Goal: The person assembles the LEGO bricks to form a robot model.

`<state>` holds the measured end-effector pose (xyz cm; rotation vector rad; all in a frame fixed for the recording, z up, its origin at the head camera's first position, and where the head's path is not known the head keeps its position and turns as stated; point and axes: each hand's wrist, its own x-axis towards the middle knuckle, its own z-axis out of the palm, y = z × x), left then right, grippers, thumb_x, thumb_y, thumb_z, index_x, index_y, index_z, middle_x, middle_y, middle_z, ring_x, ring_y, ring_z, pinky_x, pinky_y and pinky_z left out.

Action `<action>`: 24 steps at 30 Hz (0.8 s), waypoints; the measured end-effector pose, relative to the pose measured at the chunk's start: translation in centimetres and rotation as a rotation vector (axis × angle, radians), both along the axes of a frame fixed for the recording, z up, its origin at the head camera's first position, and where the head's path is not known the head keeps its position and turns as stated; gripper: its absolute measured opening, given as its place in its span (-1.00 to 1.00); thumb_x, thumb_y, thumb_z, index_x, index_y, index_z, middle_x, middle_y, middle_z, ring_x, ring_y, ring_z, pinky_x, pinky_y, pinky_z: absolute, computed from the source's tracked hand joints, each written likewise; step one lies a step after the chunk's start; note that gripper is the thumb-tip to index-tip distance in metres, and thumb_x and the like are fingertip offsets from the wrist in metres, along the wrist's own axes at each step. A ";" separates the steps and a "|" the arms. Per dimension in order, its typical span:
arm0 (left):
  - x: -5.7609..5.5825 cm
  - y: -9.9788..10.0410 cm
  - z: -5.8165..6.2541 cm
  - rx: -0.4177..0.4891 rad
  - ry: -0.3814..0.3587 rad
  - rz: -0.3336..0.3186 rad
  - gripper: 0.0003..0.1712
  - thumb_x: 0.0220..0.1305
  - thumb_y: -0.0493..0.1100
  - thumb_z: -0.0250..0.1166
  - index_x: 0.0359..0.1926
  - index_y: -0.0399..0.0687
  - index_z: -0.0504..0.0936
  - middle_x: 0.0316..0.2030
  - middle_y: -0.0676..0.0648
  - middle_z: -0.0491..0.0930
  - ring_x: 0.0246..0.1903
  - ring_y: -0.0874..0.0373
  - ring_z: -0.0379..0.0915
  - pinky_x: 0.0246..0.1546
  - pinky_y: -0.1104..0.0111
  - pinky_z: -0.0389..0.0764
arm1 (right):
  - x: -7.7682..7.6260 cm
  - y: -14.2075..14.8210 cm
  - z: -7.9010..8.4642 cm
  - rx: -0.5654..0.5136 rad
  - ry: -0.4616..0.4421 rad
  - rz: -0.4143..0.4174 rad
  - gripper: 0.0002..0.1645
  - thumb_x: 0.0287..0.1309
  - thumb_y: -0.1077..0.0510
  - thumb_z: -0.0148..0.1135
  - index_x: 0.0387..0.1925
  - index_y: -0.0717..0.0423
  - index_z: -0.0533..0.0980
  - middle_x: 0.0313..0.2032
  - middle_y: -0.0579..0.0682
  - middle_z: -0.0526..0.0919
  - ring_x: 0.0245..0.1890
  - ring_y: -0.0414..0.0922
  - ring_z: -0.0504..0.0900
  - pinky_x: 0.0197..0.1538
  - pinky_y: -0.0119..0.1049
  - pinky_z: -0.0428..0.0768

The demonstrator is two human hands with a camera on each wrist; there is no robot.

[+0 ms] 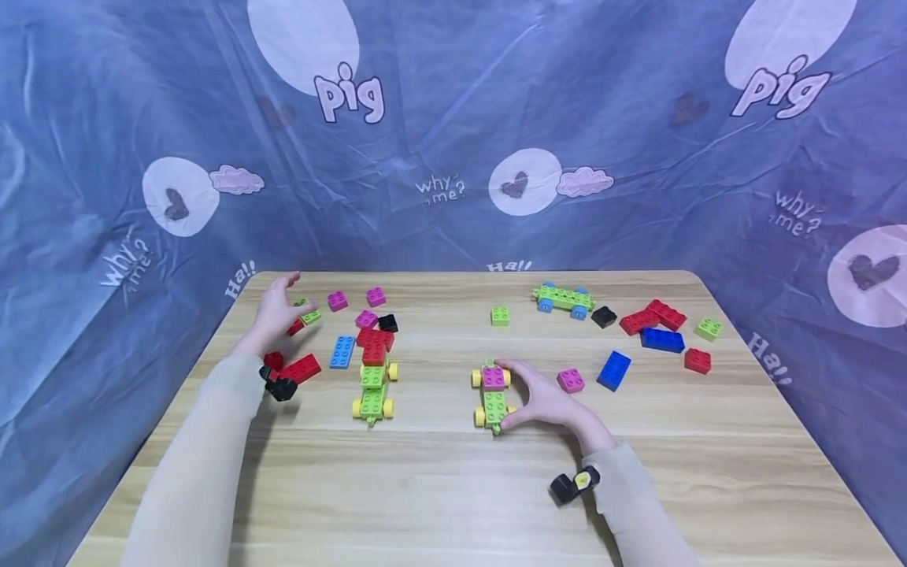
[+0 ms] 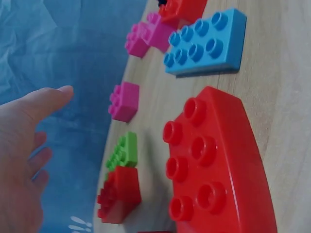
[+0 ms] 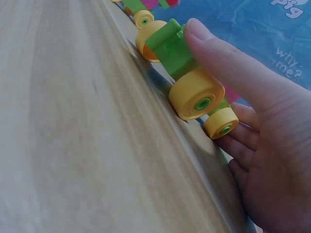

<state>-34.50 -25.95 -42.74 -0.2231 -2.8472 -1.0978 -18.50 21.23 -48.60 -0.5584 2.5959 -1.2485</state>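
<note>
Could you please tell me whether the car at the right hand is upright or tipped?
The car is upright: its yellow wheels are underneath, with a pink brick on top.

Beyond the far edge of the wooden table (image 1: 425, 496), a blue cloth (image 1: 439, 87) is hung, printed with pink clouds (image 1: 585, 182).

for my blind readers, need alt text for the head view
A person's right hand holds a yellow-wheeled green toy car topped with a pink brick; the left hand hovers near a green brick on a wooden table strewn with other bricks.
</note>
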 end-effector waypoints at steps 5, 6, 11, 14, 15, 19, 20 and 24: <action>-1.1 -0.5 -0.9 -0.045 -0.077 -0.002 -0.04 0.19 -0.20 0.35 0.43 -0.41 0.00 0.37 -0.49 0.06 0.35 -0.40 -0.03 0.34 -0.17 0.09 | 0.1 0.0 0.0 0.000 0.015 0.005 0.33 -0.37 -0.15 0.62 0.44 0.07 0.12 0.42 0.22 0.18 0.41 0.26 0.11 0.39 0.25 0.07; -1.3 -0.7 -1.1 -0.052 -0.088 -0.003 -0.03 0.18 -0.19 0.35 0.43 -0.42 -0.01 0.37 -0.50 0.06 0.35 -0.41 -0.04 0.34 -0.17 0.08 | 0.1 0.0 0.0 -0.002 0.012 0.005 0.33 -0.37 -0.14 0.62 0.44 0.07 0.13 0.42 0.22 0.18 0.41 0.26 0.11 0.39 0.25 0.07; -2.0 -1.2 -1.7 -0.077 -0.129 -0.022 0.01 0.16 -0.17 0.36 0.45 -0.40 -0.04 0.38 -0.49 0.03 0.36 -0.41 -0.06 0.35 -0.17 0.06 | 0.2 0.1 0.0 0.001 0.004 -0.002 0.33 -0.37 -0.14 0.62 0.44 0.04 0.12 0.42 0.22 0.16 0.42 0.26 0.10 0.39 0.26 0.06; -2.1 -1.3 -1.8 -0.080 -0.151 -0.032 0.01 0.17 -0.18 0.35 0.45 -0.40 -0.06 0.39 -0.48 0.02 0.36 -0.40 -0.05 0.34 -0.16 0.08 | 0.2 0.1 0.0 -0.001 0.004 -0.003 0.33 -0.37 -0.13 0.62 0.44 0.05 0.12 0.42 0.22 0.16 0.41 0.26 0.10 0.39 0.26 0.06; -2.1 -1.3 -1.9 -0.074 -0.159 -0.036 0.01 0.17 -0.19 0.35 0.45 -0.40 -0.07 0.40 -0.48 0.01 0.36 -0.40 -0.04 0.34 -0.16 0.10 | 0.2 0.1 0.0 -0.001 0.004 -0.003 0.33 -0.37 -0.14 0.62 0.44 0.05 0.12 0.42 0.22 0.16 0.42 0.26 0.10 0.39 0.26 0.06; -2.0 -1.3 -2.3 -0.101 -0.179 -0.052 0.01 0.18 -0.18 0.36 0.44 -0.44 -0.07 0.38 -0.51 0.03 0.32 -0.40 0.05 0.31 -0.15 0.17 | 0.2 0.0 0.1 0.006 0.002 -0.003 0.33 -0.37 -0.16 0.62 0.44 0.06 0.12 0.42 0.22 0.16 0.42 0.25 0.10 0.40 0.24 0.06; -2.0 -1.2 -2.4 -0.114 -0.180 -0.056 0.02 0.18 -0.17 0.36 0.44 -0.45 -0.06 0.37 -0.51 0.05 0.30 -0.39 0.08 0.30 -0.14 0.19 | 0.1 -0.1 0.1 0.008 0.001 -0.003 0.34 -0.38 -0.16 0.62 0.44 0.06 0.12 0.42 0.22 0.16 0.42 0.25 0.10 0.40 0.24 0.06; -2.2 -1.1 -2.7 -0.171 -0.179 -0.064 0.01 0.16 -0.14 0.37 0.42 -0.47 -0.02 0.33 -0.52 0.12 0.22 -0.37 0.17 0.26 -0.13 0.23 | 0.1 -0.1 0.1 0.013 -0.002 -0.006 0.33 -0.38 -0.15 0.62 0.43 0.06 0.13 0.42 0.22 0.18 0.42 0.24 0.11 0.40 0.23 0.07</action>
